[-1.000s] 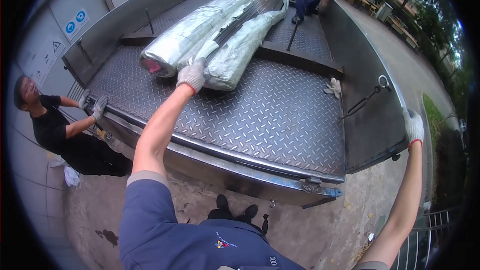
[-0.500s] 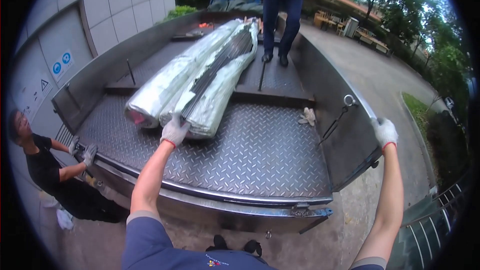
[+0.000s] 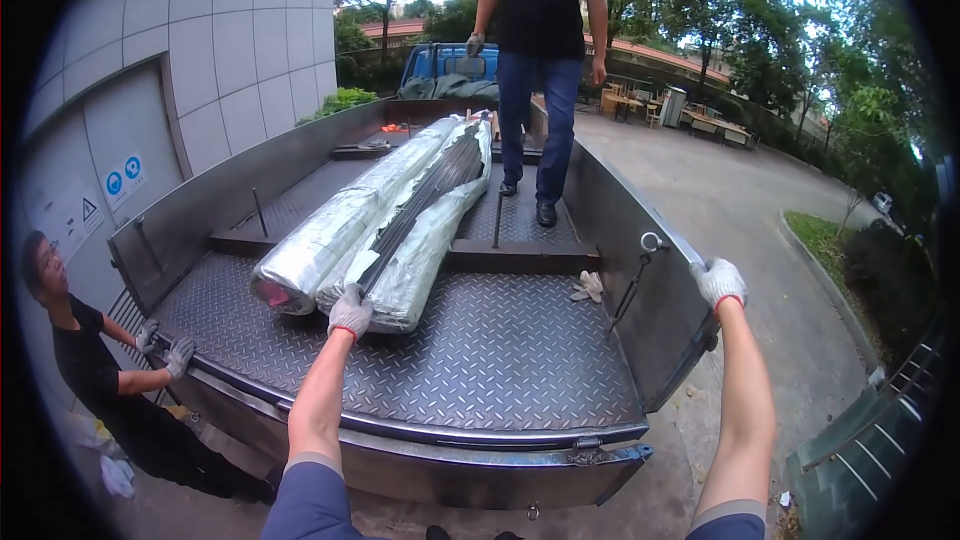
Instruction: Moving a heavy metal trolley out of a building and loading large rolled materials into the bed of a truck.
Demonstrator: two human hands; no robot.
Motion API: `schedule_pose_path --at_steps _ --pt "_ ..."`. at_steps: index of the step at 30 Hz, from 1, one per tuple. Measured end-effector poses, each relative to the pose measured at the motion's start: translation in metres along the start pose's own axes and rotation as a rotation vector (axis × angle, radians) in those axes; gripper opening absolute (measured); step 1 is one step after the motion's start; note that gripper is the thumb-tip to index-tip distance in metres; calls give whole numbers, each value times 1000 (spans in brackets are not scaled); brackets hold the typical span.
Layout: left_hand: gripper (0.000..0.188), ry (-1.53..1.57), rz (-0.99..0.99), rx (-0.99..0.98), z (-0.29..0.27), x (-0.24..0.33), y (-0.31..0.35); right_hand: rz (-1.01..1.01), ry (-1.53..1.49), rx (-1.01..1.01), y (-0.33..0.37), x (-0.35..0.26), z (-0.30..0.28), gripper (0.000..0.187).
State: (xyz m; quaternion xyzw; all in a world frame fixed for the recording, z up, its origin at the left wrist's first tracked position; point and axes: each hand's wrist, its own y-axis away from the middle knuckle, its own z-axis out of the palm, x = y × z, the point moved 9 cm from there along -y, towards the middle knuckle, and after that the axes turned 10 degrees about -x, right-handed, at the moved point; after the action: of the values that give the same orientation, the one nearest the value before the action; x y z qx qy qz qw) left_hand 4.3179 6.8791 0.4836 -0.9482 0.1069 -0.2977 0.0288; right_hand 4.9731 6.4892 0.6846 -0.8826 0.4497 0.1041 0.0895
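My left hand (image 3: pixel 351 311), in a pale glove with a red cuff, is closed on the near end of a bundle of dark rods (image 3: pixel 400 230). Torn silvery-white wrapping (image 3: pixel 422 262) partly covers these rods. A second wrapped bundle (image 3: pixel 335 230), reddish at its near end, lies alongside on the left. Both rest lengthwise in a truck bed with a diamond-plate floor (image 3: pixel 500 360). Over at the right, my right hand (image 3: pixel 720 283), gloved the same way, grips the top edge of the bed's side wall (image 3: pixel 640 230). Its fingertips are partly hidden behind that edge.
One person (image 3: pixel 540 70) stands in the bed beyond a raised crossbar (image 3: pixel 520 258). Another person (image 3: pixel 95 340) at the left holds the bed's rear edge with gloved hands. A loose glove (image 3: pixel 588 287) lies by the right wall. Upright metal pins (image 3: pixel 498 220) rise from the crossbar.
The view has tilted upward, showing more of the person in the bed. That person has stepped closer along the bed. Both my hands keep their holds.
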Motion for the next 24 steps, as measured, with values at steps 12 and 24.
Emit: schedule_pose_path --at_steps 12,24 --pt "41 -126 -54 -83 6 4 -4 -11 -25 4 -12 -12 -4 56" --pt "50 -141 33 -155 44 -19 13 11 -13 17 14 -7 -10 53"
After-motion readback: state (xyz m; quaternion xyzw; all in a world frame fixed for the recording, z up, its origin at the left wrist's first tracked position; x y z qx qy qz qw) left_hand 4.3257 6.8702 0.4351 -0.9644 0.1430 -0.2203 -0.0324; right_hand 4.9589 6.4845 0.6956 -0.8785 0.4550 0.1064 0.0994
